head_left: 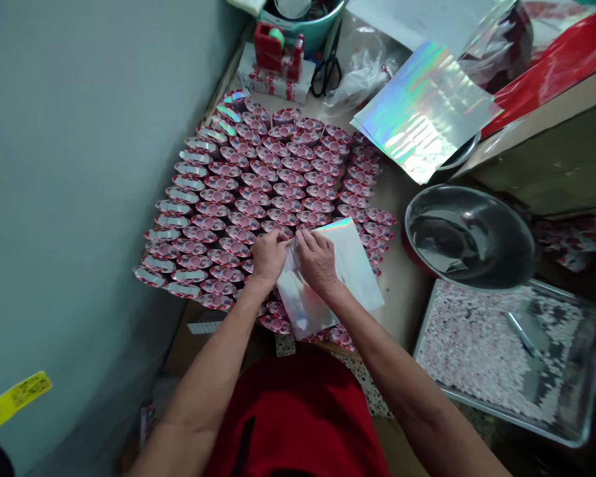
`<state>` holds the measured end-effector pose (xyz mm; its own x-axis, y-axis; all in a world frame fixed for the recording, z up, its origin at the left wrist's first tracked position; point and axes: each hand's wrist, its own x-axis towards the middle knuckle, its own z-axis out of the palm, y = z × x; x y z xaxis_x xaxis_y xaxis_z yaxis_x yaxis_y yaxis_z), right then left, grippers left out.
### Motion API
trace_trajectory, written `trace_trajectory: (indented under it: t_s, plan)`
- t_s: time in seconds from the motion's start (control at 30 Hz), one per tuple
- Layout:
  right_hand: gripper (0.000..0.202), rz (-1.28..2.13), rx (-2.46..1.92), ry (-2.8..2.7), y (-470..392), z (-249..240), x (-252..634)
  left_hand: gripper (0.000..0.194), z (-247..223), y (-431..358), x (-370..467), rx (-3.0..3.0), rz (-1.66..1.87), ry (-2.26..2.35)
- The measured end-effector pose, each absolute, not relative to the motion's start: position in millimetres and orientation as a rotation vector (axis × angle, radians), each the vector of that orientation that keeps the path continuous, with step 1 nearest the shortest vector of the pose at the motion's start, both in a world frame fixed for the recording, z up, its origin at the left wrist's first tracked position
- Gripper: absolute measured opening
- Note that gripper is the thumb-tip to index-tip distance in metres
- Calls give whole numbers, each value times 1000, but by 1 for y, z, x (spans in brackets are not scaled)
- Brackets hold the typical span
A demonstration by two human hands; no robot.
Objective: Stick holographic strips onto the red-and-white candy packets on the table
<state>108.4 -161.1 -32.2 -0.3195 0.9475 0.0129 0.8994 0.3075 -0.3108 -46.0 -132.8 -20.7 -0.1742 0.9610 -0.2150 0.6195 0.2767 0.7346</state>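
Rows of small round red-and-pink patterned containers (pixel 251 179) cover the table; several at the left edge have silvery tops. Over the front rows lies a shiny silver sheet (pixel 355 262), with a folded or overlapping part toward me. My left hand (pixel 271 255) is closed, its fingertips pinching the upper left edge of the sheet. Beside it, my right hand (pixel 318 258) rests on the sheet with its fingers pressed together at the same edge. The fingertips of both hands nearly meet there.
At the right are a metal bowl (pixel 469 235) and a metal tray (pixel 593 371) with small pale pieces and a scoop (pixel 524 334). Holographic sheets (pixel 422 109) lie at the back right. A red tape dispenser (pixel 278 56) and black scissors (pixel 326 69) are at the back. A wall (pixel 89 165) borders the left.
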Motion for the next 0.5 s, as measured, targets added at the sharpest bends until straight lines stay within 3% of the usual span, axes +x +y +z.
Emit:
trace_trajectory:
  t_s: [0.1, 0.3, 0.4, 0.5]
  plan:
    - [44, 397, -1619, -2393, -183, -25, 119, 11, -21, -137, -44, 1289, 687, 1908]
    - [10, 589, -1750, -2141, -235, 34, 136, 10, -15, -141, -41, 1431, 668, 1918]
    - [2, 896, -1847, -1658, -252, 75, 130, 10, -10, -148, -40, 1517, 767, 1907]
    - [17, 1406, -1725, -1041, -253, 102, 115, 15, 1, -170, -49, 1271, 1003, 1873]
